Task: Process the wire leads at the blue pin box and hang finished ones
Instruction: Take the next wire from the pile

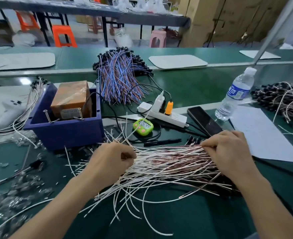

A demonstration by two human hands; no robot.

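A loose bundle of white and red wire leads (168, 161) lies across the green table in front of me. My left hand (111, 161) pinches leads at the bundle's left part, fingers curled. My right hand (228, 152) grips the leads near their black-capped right end. The blue pin box (64, 131) stands to the upper left, with a brown block inside and metal pins on its front rim. Several white leads (32, 100) hang over the box's left side.
A green timer (143, 126), a white power strip (163, 114), a black pen (163, 142) and a phone (204, 120) lie behind the bundle. A water bottle (235, 95) and white paper (263, 135) sit right. A blue-and-brown wire pile (121, 75) lies farther back. Clear scraps (18, 187) litter the left.
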